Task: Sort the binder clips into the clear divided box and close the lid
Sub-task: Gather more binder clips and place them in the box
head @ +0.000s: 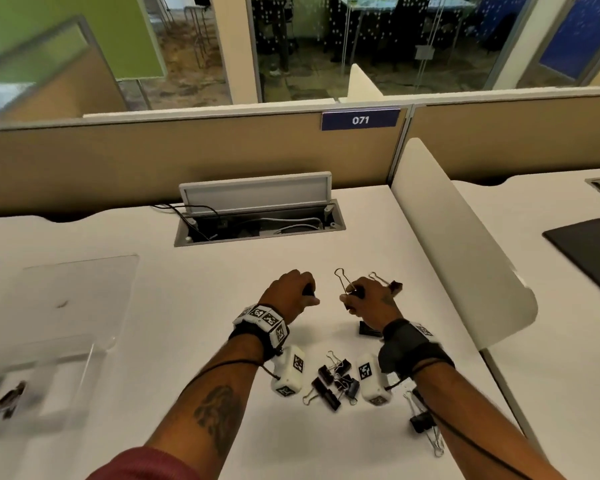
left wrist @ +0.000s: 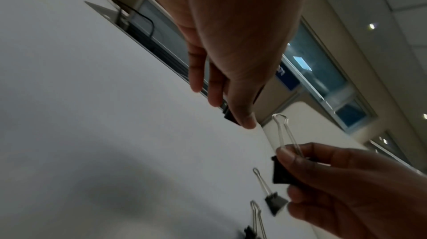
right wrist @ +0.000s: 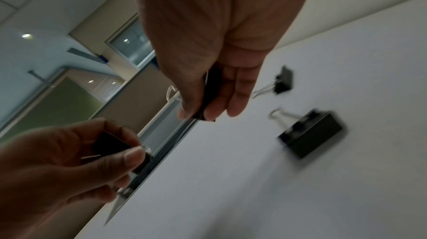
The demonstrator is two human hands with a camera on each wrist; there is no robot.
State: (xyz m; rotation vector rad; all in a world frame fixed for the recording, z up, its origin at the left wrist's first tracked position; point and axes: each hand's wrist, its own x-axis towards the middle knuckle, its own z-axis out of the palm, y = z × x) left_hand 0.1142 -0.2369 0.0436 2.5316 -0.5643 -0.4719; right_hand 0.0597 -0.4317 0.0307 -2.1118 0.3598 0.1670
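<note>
Currently, left hand (head: 293,292): pinched a small black binder clip (left wrist: 231,116).
Right hand (head: 369,301): gripped a clip (head: 343,282), wire handles upward.
Clear divided box (head: 49,358): lid open, far left on desk (head: 222,265); left hand nearer.
Loose clips (head: 333,381): between wrists.

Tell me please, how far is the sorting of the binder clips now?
Early stage. Done: the clear divided box at the desk's left stands open, with what looks like a few blurred clips in it. In hand: the left hand holds a black clip; the right hand holds another clip. Left: the pile of clips near the wrists, others around it, and closing the lid.
</note>
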